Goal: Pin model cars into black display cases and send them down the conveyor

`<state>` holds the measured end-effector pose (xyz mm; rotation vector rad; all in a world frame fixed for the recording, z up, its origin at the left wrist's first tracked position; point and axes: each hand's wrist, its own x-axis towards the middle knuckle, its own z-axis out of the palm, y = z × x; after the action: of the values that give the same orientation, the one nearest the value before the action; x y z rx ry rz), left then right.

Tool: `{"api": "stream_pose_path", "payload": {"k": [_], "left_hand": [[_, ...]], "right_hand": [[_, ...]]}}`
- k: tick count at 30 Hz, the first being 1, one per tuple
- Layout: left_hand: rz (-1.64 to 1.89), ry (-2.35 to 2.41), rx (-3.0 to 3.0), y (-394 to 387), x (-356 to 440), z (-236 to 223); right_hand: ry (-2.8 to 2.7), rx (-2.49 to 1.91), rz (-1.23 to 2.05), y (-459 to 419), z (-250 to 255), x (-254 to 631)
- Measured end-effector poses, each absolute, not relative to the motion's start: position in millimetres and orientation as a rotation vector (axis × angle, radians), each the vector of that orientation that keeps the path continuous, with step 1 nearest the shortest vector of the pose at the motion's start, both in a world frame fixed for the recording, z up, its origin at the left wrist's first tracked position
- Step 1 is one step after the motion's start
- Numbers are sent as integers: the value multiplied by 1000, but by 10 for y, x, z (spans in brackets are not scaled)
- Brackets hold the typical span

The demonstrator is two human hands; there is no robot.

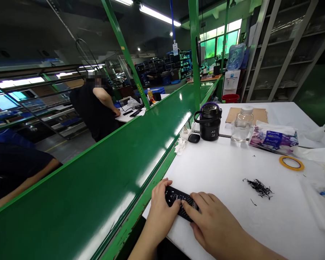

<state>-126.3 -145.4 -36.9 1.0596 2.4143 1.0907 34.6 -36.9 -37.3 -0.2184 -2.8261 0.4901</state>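
A small black device with rows of buttons (178,200) lies on the white table (227,169) near its front left corner. My left hand (160,209) is curled around the device's left end, thumb on top. My right hand (211,220) grips its right end, with the fingers bent over the top face. Both hands are closed on it. The middle part of the device shows between them; the right end is hidden under my fingers.
A pile of thin black bits (258,187) lies to the right. Behind stand a black jar (209,121), a clear bottle (242,124), a tissue pack (273,139) and a yellow tape ring (291,163). A green conveyor (111,173) runs along the left. Other people stand beyond it.
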Motion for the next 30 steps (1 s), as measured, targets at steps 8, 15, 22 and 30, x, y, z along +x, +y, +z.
{"api": "stream_pose_path", "payload": {"k": [8,15,22,30], "left_hand": [[1099,2421,1023,-1419,-1264,-334],[1121,2431,922,-1395,-1304,-348],[1081,2444,939,-1386,-1281,-311],[1201,2386,876,-1488,-1211,-339]], "right_hand": [[-2788,-159,550,-287,-381,407],[-2759,-163,617,-279,-391,409],[-2756,-133,549,-272,-417,399],[-2693,-107,408,-321,-529,322]]}}
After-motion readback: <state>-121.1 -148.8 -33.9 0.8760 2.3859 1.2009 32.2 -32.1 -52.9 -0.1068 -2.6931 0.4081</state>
